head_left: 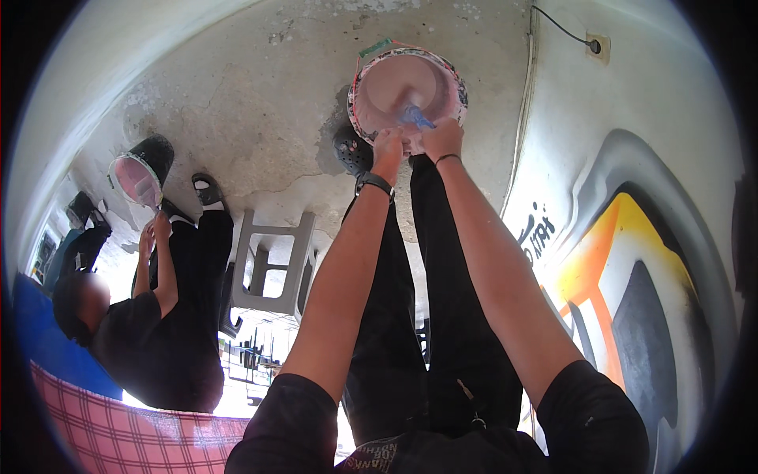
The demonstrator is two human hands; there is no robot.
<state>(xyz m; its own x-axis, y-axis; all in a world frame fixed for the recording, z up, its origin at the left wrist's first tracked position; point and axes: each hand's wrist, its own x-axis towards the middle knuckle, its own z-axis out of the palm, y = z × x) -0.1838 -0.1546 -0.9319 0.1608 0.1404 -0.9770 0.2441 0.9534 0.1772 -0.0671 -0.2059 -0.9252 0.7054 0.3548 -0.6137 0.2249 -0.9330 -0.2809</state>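
Pink-lined bucket [461, 87], round, pale rim heavily spotted with dark stains: stands on the floor at the upper middle, in front of the person's feet. Red-orange cord [354, 95], one length, along the bucket's left side; green piece [375, 48], one, at the far left of the rim. Blue item [415, 117], one, blurred, kind not legible: located inside the bucket's mouth, toward the near edge, just beside the right hand [443, 137]. Left hand [388, 147], at the near rim, dark watch [374, 184] on the wrist; fingers curled, any hold not discernible. Right hand, close to the left, dark band [448, 156] on the wrist; fingers likewise bent, and whether they grip the blue item cannot be told. Black clog [352, 150], perforated, left of the bucket. Floor [260, 95], grey, patched and stained. Grey plastic stool [271, 265], one, left of the person's legs. Co-worker [162, 340], dark clothing, far left, both hands near a pale tool [145, 192] that reaches into a black bucket [159, 155], pink inside. Wall [505, 16] at right: socket [601, 49] with black plug, and below it a mural [604, 300] in orange, yellow, black and grey.
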